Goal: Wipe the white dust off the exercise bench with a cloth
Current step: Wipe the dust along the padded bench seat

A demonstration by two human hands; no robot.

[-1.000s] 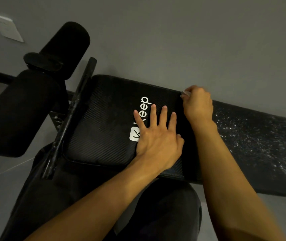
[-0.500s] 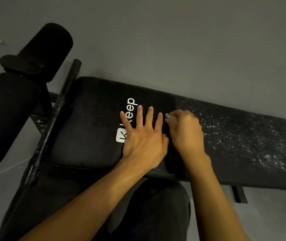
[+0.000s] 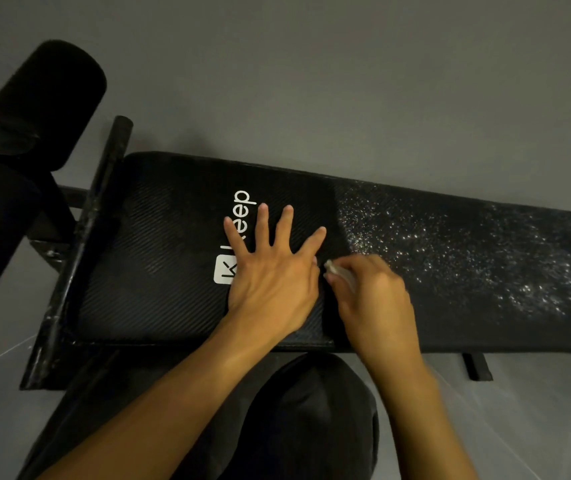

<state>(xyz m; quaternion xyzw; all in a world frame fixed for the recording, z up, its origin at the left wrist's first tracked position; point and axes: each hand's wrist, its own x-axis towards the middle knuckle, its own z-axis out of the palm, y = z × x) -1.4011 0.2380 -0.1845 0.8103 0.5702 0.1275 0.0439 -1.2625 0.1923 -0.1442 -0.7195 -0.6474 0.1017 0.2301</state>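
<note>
Right hand [image 3: 370, 296] is clenching round a small pale cloth [image 3: 334, 270], with only a corner peeping out past the knuckles; it is working on the exercise bench [image 3: 159, 254] at the line where the clean pad is giving way to the white dust [image 3: 450, 251]. Left hand [image 3: 270, 271] is lying released and flat, fingers spread, partly covering the white logo [image 3: 242, 202] and bracing the seat; the two hands are sitting just beside each other.

Over the last second the wiping hand has been travelling across the pad, from the far edge by the wall towards the near edge and the person's dark-trousered knee [image 3: 312, 410]; the bracing hand has been staying put the whole while. That is looking like one pulling stroke down the border of the dusty stretch. The hand is blurring with motion, so I cannot quite say whether the cloth is pressing flat or only skimming.

For the job, this is meaning slow progress. The section under the left hand is looking clean, while nearly the whole long part to the right is still carrying thick speckles. The cloth is seeming small for that spread, so many more strokes are probably waiting, each one moving further right.
</note>
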